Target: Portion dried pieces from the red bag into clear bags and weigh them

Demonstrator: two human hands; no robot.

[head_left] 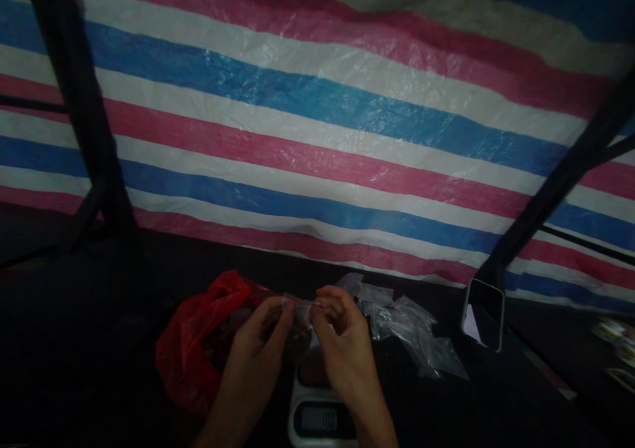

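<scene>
Both my hands hold one small clear plastic bag [301,315] by its top edge, above a small digital scale [317,413]. My left hand [258,342] pinches the bag's left side and my right hand [342,342] pinches its right side. Something dark seems to sit inside the bag, too dim to name. An open red plastic bag [198,342] lies just left of my left hand.
A heap of empty clear bags [411,332] lies to the right of my hands. A phone [483,314] leans upright further right. A striped red, white and blue tarp [317,124] hangs behind the dark table, with dark poles [84,110] at both sides.
</scene>
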